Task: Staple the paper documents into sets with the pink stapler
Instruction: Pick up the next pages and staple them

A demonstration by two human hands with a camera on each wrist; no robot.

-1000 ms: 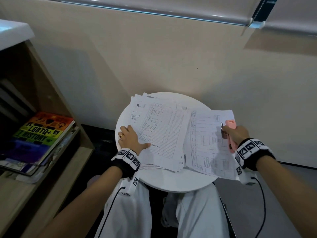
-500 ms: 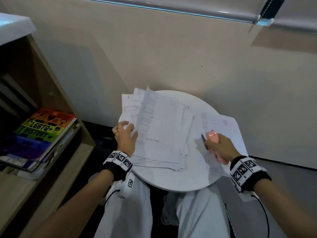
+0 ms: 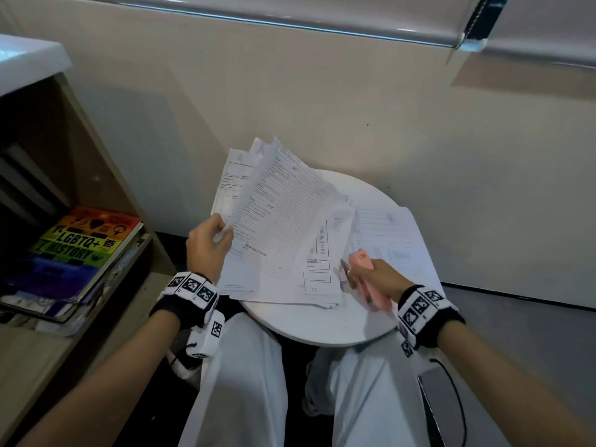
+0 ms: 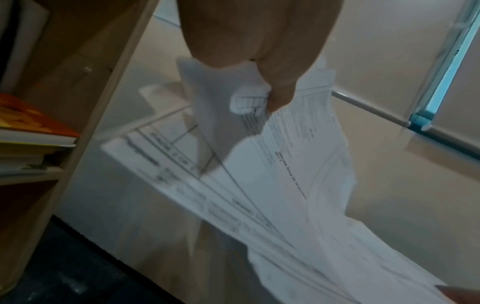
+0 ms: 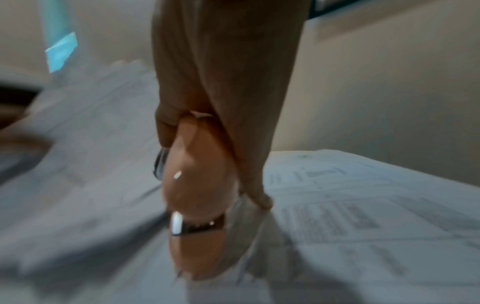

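Pink stapler (image 3: 366, 279) held over the near-right part of the round white table (image 3: 322, 330), nose pointing away from the person, fingers of the right hand (image 3: 382, 277) wrapped round its body. Right wrist view blurred; whether paper sits in its mouth, cannot tell.

Left of the stapler: loose paper documents (image 3: 277, 227) fanned and lifted off the table at their left edge, the left hand (image 3: 206, 243) pinching that edge between thumb and fingers. Their right side rests on the table. Right of the stapler: a separate sheaf (image 3: 390, 233) lying flat, overhanging the table edge.

Well left of the table: a wooden shelf (image 3: 106, 175) with a rainbow-covered book (image 3: 84, 243).

Step, as judged: gathering the next set from the pile. Next move calls for squaring the lifted sheets, then bringing one corner into the stapler's mouth.
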